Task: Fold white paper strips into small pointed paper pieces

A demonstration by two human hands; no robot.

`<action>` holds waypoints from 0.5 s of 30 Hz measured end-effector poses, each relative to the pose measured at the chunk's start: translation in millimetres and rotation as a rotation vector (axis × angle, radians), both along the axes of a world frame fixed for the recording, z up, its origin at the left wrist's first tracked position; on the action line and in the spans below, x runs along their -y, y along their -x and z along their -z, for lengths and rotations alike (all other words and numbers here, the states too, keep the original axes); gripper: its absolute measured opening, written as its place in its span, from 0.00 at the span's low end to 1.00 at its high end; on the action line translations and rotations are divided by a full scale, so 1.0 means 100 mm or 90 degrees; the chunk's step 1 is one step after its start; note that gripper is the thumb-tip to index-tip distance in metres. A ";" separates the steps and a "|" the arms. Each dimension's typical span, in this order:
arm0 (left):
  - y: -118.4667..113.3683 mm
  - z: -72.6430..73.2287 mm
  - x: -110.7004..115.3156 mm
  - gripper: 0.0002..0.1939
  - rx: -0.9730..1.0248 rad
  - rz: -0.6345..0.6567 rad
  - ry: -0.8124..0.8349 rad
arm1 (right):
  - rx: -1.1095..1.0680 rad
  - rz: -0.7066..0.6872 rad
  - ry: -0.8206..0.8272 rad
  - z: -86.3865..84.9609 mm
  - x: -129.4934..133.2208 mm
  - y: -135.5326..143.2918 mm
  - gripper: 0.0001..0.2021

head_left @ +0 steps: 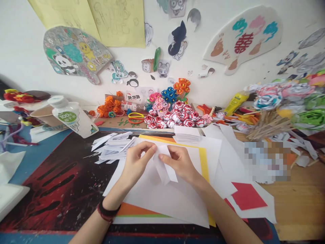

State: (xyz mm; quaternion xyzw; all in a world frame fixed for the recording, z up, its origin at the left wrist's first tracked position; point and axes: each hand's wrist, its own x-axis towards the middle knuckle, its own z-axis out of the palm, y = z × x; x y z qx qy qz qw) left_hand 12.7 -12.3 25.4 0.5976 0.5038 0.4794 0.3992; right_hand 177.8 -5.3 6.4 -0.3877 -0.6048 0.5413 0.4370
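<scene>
Between my two hands a folded strip of white paper [161,169] hangs above the paper sheets. My left hand [138,157] pinches its upper left edge between thumb and fingers. On the other side my right hand [179,161] grips the strip's right part, thumb in front and fingers curled behind. The strip's lower end spreads into two slanting flaps. Under both hands lies a large white sheet [165,203] on top of coloured sheets. A pile of folded white paper strips [113,145] rests left of my left hand. Beyond my hands stands a stack of small white papers [187,135].
Red-and-white paper flowers [177,115] crowd the back of the table. A white bottle [72,115] leans at the left beside a paper cup [44,113]. Red paper pieces [248,196] lie on white sheets at right. A yellow bottle [236,102] tilts near the wall.
</scene>
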 end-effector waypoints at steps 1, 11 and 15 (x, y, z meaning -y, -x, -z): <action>0.01 -0.01 0.00 0.12 -0.007 -0.002 -0.007 | -0.009 -0.008 0.009 0.00 0.00 0.00 0.14; 0.03 -0.03 0.02 0.11 -0.169 0.036 -0.115 | 0.037 0.002 -0.048 0.00 -0.01 0.00 0.22; 0.04 -0.03 0.01 0.12 -0.157 0.058 -0.110 | 0.045 0.006 -0.055 0.00 0.00 0.00 0.24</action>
